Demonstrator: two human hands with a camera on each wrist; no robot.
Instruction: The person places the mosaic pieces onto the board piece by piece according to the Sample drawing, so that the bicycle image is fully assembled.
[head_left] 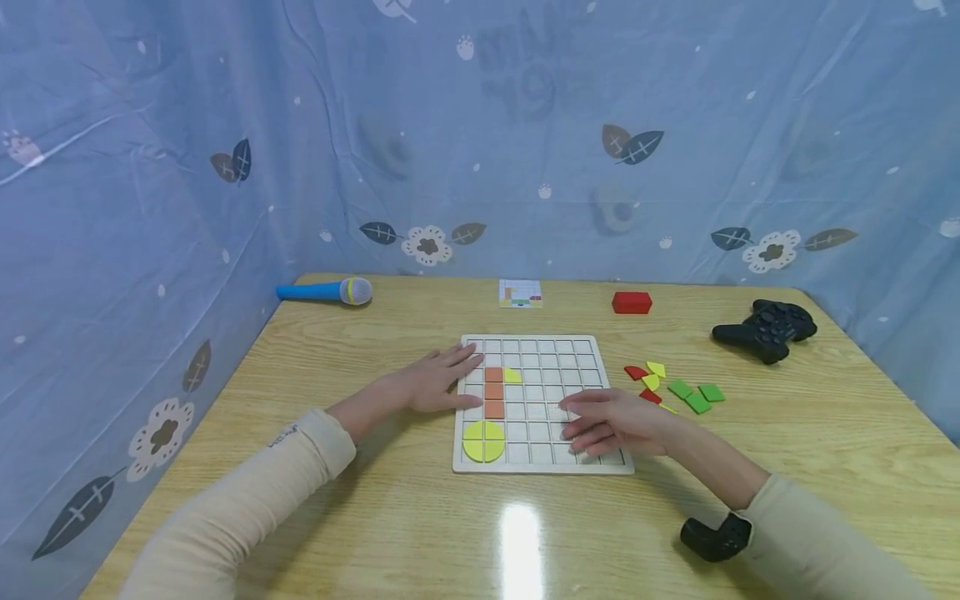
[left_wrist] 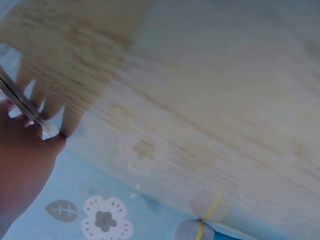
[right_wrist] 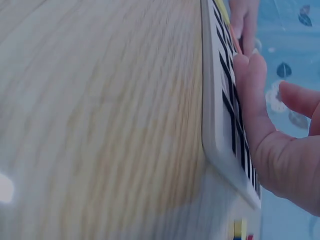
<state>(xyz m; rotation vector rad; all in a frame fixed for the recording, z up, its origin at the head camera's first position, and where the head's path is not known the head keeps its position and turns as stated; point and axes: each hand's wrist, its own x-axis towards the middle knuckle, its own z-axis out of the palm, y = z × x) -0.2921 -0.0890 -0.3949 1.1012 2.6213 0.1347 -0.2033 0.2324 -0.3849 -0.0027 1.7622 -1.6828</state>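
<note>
A white grid board [head_left: 542, 468] lies flat on the table. On its left part sit a yellow circle [head_left: 483, 441] of quarter pieces, a column of orange squares [head_left: 494, 391] and one yellow quarter piece [head_left: 513, 376]. My left hand [head_left: 442, 383] rests at the board's left edge, fingers spread, holding nothing. Over the right part of the board is my right hand [head_left: 618, 421], its fingers loosely bent and nothing visible in them. In the right wrist view the right hand [right_wrist: 272, 135] is close to the board's face; whether the fingertips touch it I cannot tell.
Loose red, yellow and green pieces [head_left: 680, 388] lie right of the board. Behind it are a patterned card [head_left: 521, 293] and a red block [head_left: 632, 302]. A blue microphone [head_left: 322, 291] lies back left, a black game controller [head_left: 767, 330] right. A black object [head_left: 712, 540] is partly hidden by the right sleeve.
</note>
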